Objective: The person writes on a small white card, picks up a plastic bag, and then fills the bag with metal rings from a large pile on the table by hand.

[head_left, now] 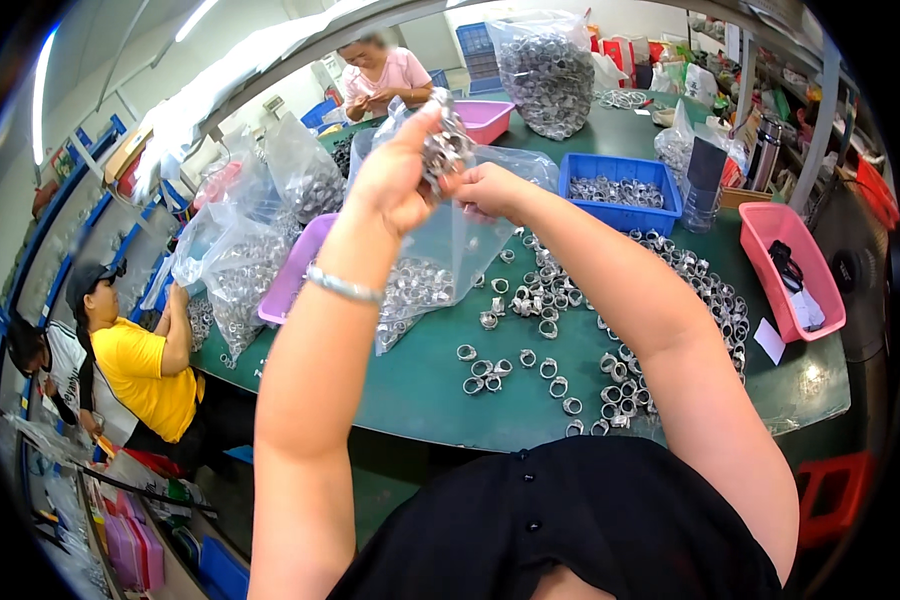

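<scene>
My left hand [395, 185] is raised over the far part of the table, closed round a bunch of silvery metal ring clamps [447, 150]. Close beside it is my right hand [492, 191], its fingers curled in at the lower end of the bunch; whether they pinch a clamp or the bag's edge cannot be made out. Beneath both hands lies a clear plastic bag [460, 262] with many clamps [415, 287] in its lower part. Loose ring clamps [550, 285] are scattered on the green table [440, 390], heaped thickest around my right forearm.
A blue bin [620, 217] of small metal parts stands beyond my right arm, a pink tray [785, 275] at the right edge. Filled bags [545, 85] stand at the back and left, by a lilac tray [295, 270]. Co-workers [145, 360] sit left; another person [385, 75] is opposite.
</scene>
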Motion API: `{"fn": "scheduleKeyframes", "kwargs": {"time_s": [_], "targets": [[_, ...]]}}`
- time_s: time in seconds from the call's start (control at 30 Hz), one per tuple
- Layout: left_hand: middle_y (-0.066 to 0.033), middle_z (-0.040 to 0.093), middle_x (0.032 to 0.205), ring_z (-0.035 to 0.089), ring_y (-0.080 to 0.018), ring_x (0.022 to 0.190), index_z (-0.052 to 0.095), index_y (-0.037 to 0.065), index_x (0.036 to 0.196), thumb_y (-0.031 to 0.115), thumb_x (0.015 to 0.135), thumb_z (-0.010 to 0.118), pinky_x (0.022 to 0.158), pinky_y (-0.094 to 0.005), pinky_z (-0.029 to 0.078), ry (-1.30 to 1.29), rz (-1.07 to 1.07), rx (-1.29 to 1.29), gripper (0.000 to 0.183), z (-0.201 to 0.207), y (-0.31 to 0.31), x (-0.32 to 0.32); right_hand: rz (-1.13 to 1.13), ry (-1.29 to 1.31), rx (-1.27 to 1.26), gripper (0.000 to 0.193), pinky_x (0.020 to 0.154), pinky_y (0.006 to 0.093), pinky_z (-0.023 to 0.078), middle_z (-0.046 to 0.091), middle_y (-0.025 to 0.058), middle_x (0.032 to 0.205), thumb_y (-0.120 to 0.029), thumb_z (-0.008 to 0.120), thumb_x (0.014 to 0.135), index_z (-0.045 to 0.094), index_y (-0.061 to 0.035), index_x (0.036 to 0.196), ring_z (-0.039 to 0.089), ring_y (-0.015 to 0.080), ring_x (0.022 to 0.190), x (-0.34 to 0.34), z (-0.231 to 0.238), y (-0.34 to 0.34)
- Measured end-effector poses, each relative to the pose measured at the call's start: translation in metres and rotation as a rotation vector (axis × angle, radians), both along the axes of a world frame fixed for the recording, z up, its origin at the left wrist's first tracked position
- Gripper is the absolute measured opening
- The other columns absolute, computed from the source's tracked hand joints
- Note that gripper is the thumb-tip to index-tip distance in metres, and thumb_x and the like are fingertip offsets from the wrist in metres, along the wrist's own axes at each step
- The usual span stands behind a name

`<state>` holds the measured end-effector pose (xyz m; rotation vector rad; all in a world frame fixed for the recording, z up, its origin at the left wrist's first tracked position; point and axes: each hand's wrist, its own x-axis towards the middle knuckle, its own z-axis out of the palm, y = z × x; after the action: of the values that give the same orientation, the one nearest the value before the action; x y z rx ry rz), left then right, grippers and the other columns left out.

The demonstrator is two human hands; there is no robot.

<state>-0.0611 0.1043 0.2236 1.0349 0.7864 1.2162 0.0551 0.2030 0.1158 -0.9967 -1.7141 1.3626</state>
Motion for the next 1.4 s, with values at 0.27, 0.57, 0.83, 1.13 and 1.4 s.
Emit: {"fn": "scheduleKeyframes", "kwargs": {"time_s": [0.27, 0.57, 0.83, 1.13, 1.4], "targets": [[-0.0161, 0.065, 0.081, 0.064, -0.0255, 0.068, 0.066, -0.001, 0.084, 0.042, 0.076, 0.069, 0.062, -0.0371, 0.052, 1.949, 0.222, 0.501, 0.044, -0.001, 0.057, -0.041, -0.046, -0.001, 0.081, 0.018, 0.045, 0.0284, 0.042, 0.057, 0.0044, 0.061, -0.017, 0.059, 0.082, 0.062, -0.0021, 0.072, 0.054, 0.0127, 0.051, 0.001, 0.022, -0.017], [-0.0205, 0.06, 0.115, 0.055, -0.0356, 0.109, 0.066, 0.003, 0.106, 0.059, 0.08, 0.055, 0.095, -0.0399, 0.042, 2.252, 0.001, 0.22, 0.063, 0.018, 0.064, -0.122, -0.245, -0.166, 0.392, 0.016, 0.046, 0.0305, 0.043, 0.059, 0.0073, 0.062, -0.016, 0.059, 0.079, 0.064, -0.0025, 0.073, 0.055, 0.0148, 0.051, -0.024, 0.09, 0.006], [-0.0108, 0.066, 0.085, 0.06, -0.0228, 0.086, 0.064, 0.0, 0.098, 0.041, 0.086, 0.057, 0.08, -0.0349, 0.045, 1.747, 0.198, 0.172, 0.043, 0.057, 0.018, -0.174, -0.125, -0.132, 0.298, 0.015, 0.042, 0.0306, 0.043, 0.059, 0.0081, 0.064, -0.016, 0.058, 0.077, 0.065, -0.0043, 0.083, 0.054, 0.0171, 0.049, -0.044, 0.093, -0.004], [-0.0064, 0.061, 0.078, 0.058, -0.0248, 0.08, 0.061, 0.006, 0.077, 0.009, 0.077, 0.062, 0.103, -0.049, 0.023, 2.024, 0.199, 0.694, 0.004, 0.066, -0.014, -0.175, -0.084, -0.118, 0.166, 0.024, 0.05, 0.0245, 0.043, 0.058, 0.0006, 0.065, -0.029, 0.058, 0.087, 0.061, -0.0068, 0.079, 0.052, 0.0097, 0.053, 0.015, 0.068, -0.001], [-0.0114, 0.053, 0.119, 0.046, -0.0318, 0.116, 0.058, 0.012, 0.114, 0.012, 0.073, 0.067, 0.104, -0.0501, 0.025, 1.794, 0.481, 1.305, 0.041, 0.009, -0.041, -0.118, 0.113, -1.079, 0.274, 0.092, 0.103, 0.0505, 0.032, 0.037, 0.0176, 0.14, -0.067, 0.068, 0.063, 0.04, -0.0187, 0.136, 0.038, 0.0348, 0.128, 0.128, -0.058, 0.009]]}}
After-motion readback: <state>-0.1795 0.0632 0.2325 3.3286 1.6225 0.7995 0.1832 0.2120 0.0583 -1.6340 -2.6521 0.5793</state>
